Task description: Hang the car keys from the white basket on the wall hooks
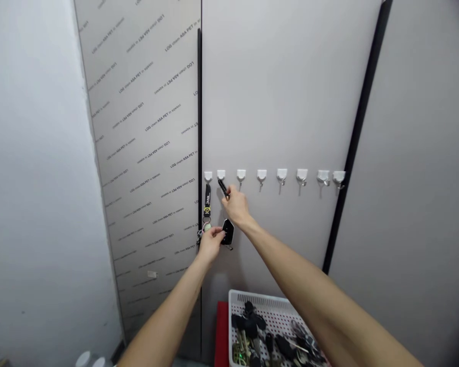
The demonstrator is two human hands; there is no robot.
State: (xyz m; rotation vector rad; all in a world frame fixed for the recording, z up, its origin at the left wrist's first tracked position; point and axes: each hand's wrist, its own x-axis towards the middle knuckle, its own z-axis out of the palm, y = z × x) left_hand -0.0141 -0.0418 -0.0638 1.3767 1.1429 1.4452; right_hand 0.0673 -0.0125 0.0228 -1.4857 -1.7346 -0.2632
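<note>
My right hand [237, 206] is closed on a short black key strap [223, 187], whose upper end reaches the second white hook [221, 175] from the left. Whether the strap's loop is over that hook I cannot tell. Just below, my left hand [211, 243] pinches the edge of a black key fob [228, 232] with a pale rim. A small metal piece shows under the fob. Beside my left hand, a black keychain strap [207, 200] with yellow marks and white lettering hangs from the first hook [208, 176], its lower charms partly hidden behind my fingers.
More white hooks [282, 175] run in a row to the right across the grey door panel [283, 92]. Below, a white perforated basket [258, 297] holds a pile of keys and fobs, next to a red surface [222, 331]. A printed panel [145, 127] stands left.
</note>
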